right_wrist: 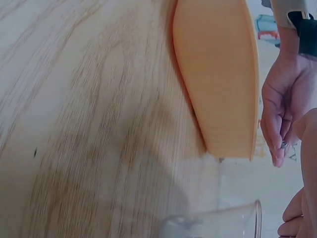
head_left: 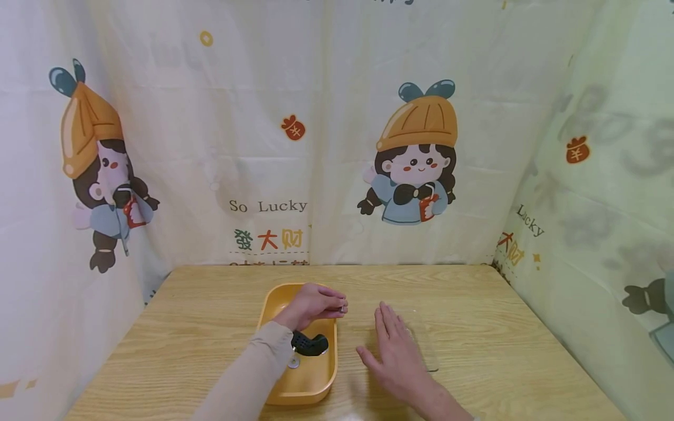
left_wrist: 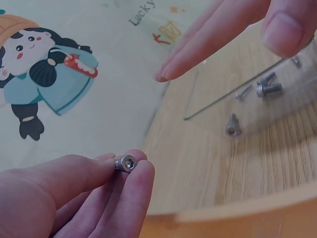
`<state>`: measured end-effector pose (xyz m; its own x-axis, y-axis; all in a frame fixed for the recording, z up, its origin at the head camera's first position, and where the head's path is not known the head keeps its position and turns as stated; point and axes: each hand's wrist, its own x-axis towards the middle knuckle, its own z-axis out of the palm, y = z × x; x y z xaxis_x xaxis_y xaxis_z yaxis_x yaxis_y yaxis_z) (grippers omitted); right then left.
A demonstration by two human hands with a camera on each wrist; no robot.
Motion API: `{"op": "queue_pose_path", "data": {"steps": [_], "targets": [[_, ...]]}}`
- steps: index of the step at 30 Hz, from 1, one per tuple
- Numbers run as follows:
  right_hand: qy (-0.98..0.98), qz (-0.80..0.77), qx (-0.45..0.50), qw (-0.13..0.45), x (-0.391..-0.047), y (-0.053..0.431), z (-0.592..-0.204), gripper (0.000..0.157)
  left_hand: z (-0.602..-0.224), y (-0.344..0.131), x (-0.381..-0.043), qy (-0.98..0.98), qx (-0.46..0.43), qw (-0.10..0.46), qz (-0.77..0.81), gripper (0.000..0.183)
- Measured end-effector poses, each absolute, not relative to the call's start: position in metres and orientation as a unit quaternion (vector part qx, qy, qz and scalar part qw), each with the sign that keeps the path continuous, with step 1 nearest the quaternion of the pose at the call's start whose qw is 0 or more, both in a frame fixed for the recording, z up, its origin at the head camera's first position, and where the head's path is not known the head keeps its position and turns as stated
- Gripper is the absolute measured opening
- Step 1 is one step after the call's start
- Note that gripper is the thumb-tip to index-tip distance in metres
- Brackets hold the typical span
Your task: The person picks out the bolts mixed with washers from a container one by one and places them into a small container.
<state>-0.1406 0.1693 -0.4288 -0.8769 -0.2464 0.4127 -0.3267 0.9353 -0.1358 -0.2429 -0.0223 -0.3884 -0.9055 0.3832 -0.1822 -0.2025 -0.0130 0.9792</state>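
My left hand is above the far right part of an orange tray. Between thumb and fingers it pinches a small silver socket-head screw, whose hex recess shows in the left wrist view. To the right, my right hand has its fingers extended, beside and partly over a clear plastic box. Inside that box, in the left wrist view, lie several metal screws; the hand hides part of the box in the head view.
Beside the left wrist, a black perforated curved piece shows over the tray. A small round silver piece appears below it. Both containers stand on a wood-grain table, with printed curtains behind and at the sides.
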Motion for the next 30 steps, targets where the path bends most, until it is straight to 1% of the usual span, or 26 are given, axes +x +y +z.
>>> {"op": "queue_pose_path", "data": {"steps": [5, 15, 23, 30], "targets": [[-0.965, 0.102, 0.138, 0.199, -0.141, 0.18, -0.429, 0.079, -0.386, -0.012, -0.242, 0.669, 0.075, 0.214, 0.708, 0.026], [-0.97, 0.097, 0.111, 0.193, -0.139, 0.202, -0.43, 0.083, -0.384, 0.01, -0.238, 0.664, 0.079, 0.228, 0.708, 0.021], [-0.972, 0.098, 0.096, 0.191, -0.138, 0.214, -0.433, 0.081, -0.386, 0.03, -0.234, 0.661, 0.092, 0.232, 0.707, 0.02], [-0.976, 0.102, 0.081, 0.173, -0.137, 0.223, -0.44, 0.082, -0.387, 0.048, -0.23, 0.673, 0.095, 0.234, 0.695, 0.018]]}}
